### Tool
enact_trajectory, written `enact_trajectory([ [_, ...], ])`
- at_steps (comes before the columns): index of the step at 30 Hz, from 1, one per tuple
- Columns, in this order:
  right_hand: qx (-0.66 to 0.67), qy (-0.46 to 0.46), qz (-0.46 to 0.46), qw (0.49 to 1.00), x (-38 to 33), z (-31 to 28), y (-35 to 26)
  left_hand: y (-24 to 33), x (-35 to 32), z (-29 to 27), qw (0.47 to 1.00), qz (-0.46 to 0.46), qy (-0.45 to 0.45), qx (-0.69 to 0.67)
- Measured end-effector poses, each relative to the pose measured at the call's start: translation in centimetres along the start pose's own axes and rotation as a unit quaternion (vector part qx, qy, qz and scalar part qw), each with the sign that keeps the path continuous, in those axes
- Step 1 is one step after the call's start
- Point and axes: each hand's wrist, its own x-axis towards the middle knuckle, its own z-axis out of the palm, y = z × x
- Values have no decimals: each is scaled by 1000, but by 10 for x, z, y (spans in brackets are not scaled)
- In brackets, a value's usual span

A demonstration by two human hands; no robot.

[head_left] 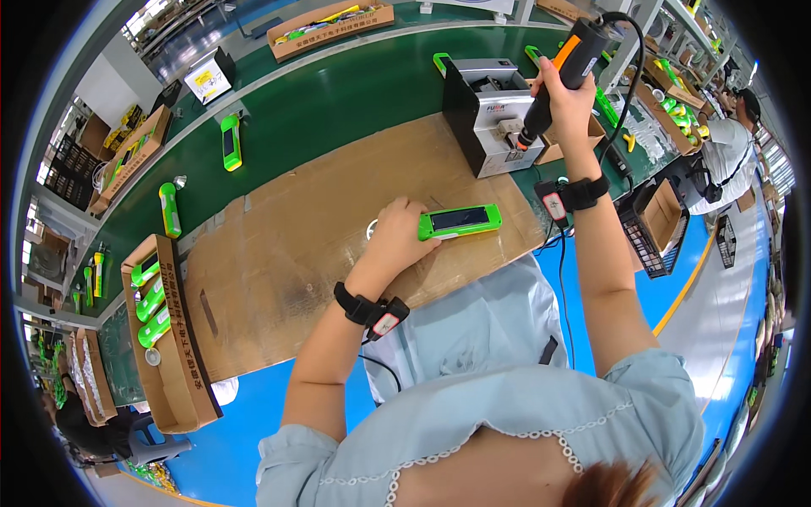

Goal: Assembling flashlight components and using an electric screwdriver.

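My left hand [399, 235] is closed round the head end of a green flashlight [460, 220], which lies on the cardboard sheet [287, 253] with its long dark panel facing up. A silvery ring shows just left of my fingers. Raised at the right, my right hand [568, 106] grips a black and orange electric screwdriver [581, 52], its cable looping over from the top. The screwdriver points down, its tip at the front of a grey and black screw feeder [498, 122]. Whether a screw sits on the tip is too small to tell.
A cardboard box [182, 372] with several green flashlights stands at the left. Two more flashlights, one here [231, 142] and another [169, 209], lie on the green conveyor belt [312, 135]. At the right are a black crate [659, 228] and a person [731, 156].
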Motion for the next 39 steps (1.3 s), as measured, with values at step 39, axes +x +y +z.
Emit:
enact_trajectory([
  [39, 268, -125, 84, 952, -123, 57, -34, 0, 1, 22, 987, 109, 119, -26],
])
